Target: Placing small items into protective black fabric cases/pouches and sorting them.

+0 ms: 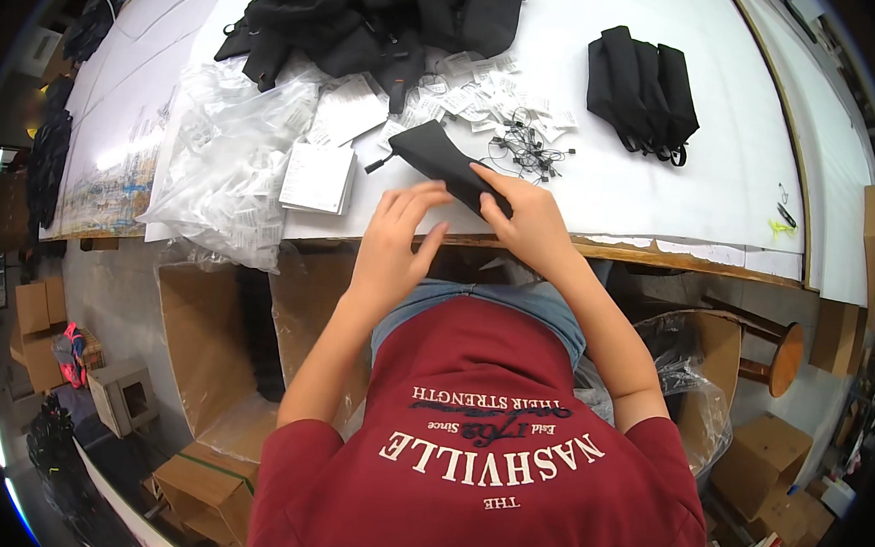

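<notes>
A black fabric pouch [431, 153] is tilted above the table's near edge, a short dark cord or pull hanging at its far left end. My right hand [531, 221] grips the pouch's near right end, thumb and fingers on either side. Beside its left edge, my left hand [391, 243] has its fingers apart and holds nothing; whether the fingertips touch the fabric I cannot tell. Past the pouch lie a tangle of black strings [527, 151] and many loose white tags [484, 88]. Left of them is a stack of white printed cards [318, 178].
A heap of black fabric items [373, 19] covers the table's far middle. Several black pouches [644, 94] lie together at right. A clear plastic bag [230, 150] with tags overhangs the near edge. Open cardboard boxes [202, 349] and a wooden stool [785, 357] stand below.
</notes>
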